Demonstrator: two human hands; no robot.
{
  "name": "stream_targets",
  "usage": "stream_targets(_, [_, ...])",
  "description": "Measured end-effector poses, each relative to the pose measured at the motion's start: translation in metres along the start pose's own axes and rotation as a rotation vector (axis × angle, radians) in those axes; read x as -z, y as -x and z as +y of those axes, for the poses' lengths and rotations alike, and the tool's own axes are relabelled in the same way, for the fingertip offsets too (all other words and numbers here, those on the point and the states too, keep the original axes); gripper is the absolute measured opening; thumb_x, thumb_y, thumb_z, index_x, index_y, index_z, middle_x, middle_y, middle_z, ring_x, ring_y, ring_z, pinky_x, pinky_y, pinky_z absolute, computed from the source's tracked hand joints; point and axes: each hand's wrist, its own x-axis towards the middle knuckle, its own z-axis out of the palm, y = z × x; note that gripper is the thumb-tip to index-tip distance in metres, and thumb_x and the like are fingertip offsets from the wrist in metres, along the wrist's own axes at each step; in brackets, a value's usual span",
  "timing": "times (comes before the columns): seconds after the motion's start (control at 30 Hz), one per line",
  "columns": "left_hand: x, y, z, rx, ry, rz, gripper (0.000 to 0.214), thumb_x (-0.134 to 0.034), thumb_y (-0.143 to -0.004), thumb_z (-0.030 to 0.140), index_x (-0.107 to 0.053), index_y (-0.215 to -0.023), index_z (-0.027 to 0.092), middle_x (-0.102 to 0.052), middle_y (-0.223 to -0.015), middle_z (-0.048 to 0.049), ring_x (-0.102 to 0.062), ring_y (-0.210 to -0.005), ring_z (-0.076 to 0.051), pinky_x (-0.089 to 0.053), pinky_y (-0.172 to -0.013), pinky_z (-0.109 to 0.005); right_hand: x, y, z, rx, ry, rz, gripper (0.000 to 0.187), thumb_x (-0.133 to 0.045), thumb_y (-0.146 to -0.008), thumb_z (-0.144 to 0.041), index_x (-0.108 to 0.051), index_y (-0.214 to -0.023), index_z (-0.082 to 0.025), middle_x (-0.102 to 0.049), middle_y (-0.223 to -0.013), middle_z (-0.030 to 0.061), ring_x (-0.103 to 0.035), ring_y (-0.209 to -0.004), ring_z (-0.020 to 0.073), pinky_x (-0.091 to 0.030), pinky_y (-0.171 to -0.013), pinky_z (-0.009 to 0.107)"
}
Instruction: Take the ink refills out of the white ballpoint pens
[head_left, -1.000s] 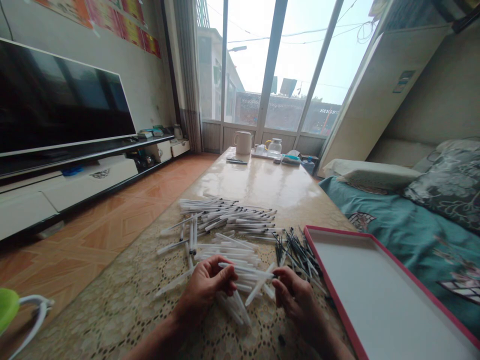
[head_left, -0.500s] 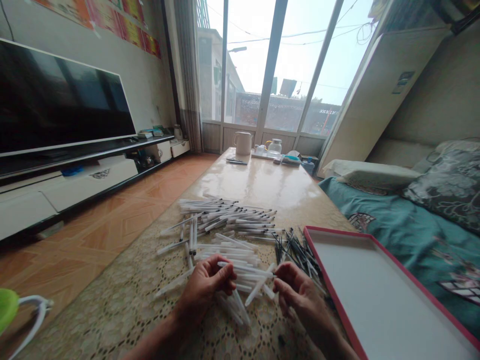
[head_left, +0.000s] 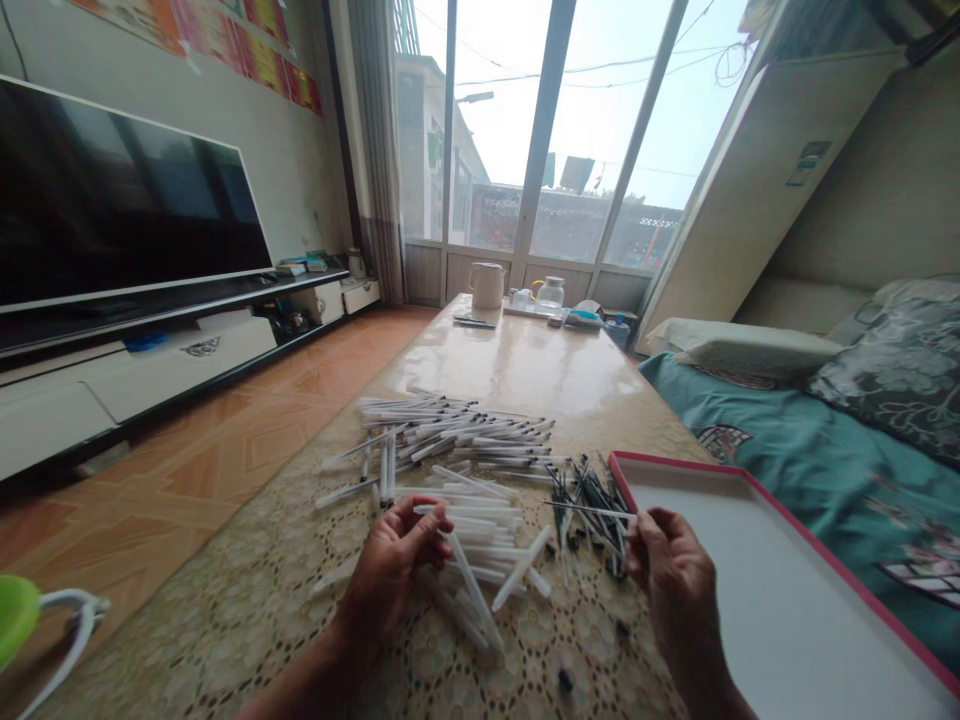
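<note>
My left hand (head_left: 391, 562) is closed in a pinch on a white pen barrel (head_left: 425, 510), whose tip pokes out above the fingers; much of it is hidden. Between the thumb and fingers of my right hand (head_left: 671, 570) is a thin pen refill (head_left: 589, 510), its dark point facing left, away from the barrel. White barrels (head_left: 480, 525) lie heaped beside and under my left hand. Dark-tipped refills (head_left: 592, 485) are piled just beyond my right hand. Several small black caps (head_left: 565, 681) are scattered nearer to me.
Rows of pens with black ends (head_left: 457, 425) lie farther up the patterned table (head_left: 525, 370). A shallow red-rimmed box lid (head_left: 765, 560) rests along the right edge. A kettle (head_left: 487, 287) and a glass pot (head_left: 550, 294) stand at the far end.
My right hand has moved right, from the end of the barrel to beside the box lid, and now shows a refill. My left hand has shifted slightly left and up with the barrel.
</note>
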Motion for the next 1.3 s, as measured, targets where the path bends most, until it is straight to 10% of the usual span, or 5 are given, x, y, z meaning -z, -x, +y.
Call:
stream_targets(0.17, [0.000,0.001,-0.012,-0.028,-0.304,-0.137,0.027,-0.069,-0.068,0.039,-0.062,-0.078,0.015,-0.056,-0.051,0.0038,-0.047,-0.037,-0.008,-0.036,-0.036,-0.019,0.007,-0.007,-0.002,0.233,0.463,0.262,0.022,-0.046,-0.088,-0.041,-0.042,-0.092,-0.019,-0.053,-0.062,-0.0015,-0.053,-0.049,0.0146,-0.043,-0.051,0.026])
stream_targets(0.37, [0.000,0.006,-0.012,-0.297,-0.722,0.030,0.034,-0.066,-0.069,0.034,-0.065,-0.099,0.017,-0.049,-0.055,0.0053,-0.048,-0.050,-0.013,-0.039,-0.049,-0.022,0.005,-0.012,0.009,0.380,0.994,0.203,0.024,-0.044,-0.084,-0.035,-0.050,-0.097,-0.015,-0.048,-0.099,0.0150,-0.058,-0.071,0.0240,-0.045,-0.054,0.033])
stream_targets(0.7, [-0.001,0.010,0.005,-0.326,-0.733,0.141,0.047,-0.062,-0.072,0.038,-0.051,-0.112,0.016,-0.045,-0.051,0.0090,-0.046,-0.046,-0.013,-0.039,-0.050,-0.023,0.002,0.001,0.000,0.397,1.258,0.155,0.030,-0.045,-0.084,-0.027,-0.046,-0.112,-0.018,-0.042,-0.111,0.0115,-0.060,-0.064,0.0191,-0.043,-0.040,0.025])
stream_targets(1.0, [-0.021,0.046,0.054,-0.250,-1.071,-0.320,0.015,-0.055,-0.077,0.028,-0.062,-0.087,0.020,-0.057,-0.055,0.0034,-0.053,-0.051,-0.014,-0.036,-0.049,-0.023,0.001,0.004,0.006,0.414,1.102,0.112,0.027,-0.044,-0.085,-0.030,-0.049,-0.109,-0.018,-0.046,-0.104,0.0084,-0.058,-0.053,0.0120,-0.045,-0.041,0.024])
stream_targets(1.3, [0.053,-0.061,0.073,-0.520,-1.502,0.114,0.020,-0.047,-0.076,0.013,-0.063,-0.086,0.007,-0.065,-0.088,-0.0159,-0.060,-0.086,-0.030,-0.040,-0.076,-0.038,-0.003,0.004,0.008,0.441,0.948,0.051,0.029,-0.043,-0.085,-0.032,-0.051,-0.107,-0.016,-0.046,-0.102,0.0087,-0.054,-0.048,0.0096,-0.048,-0.044,0.027])
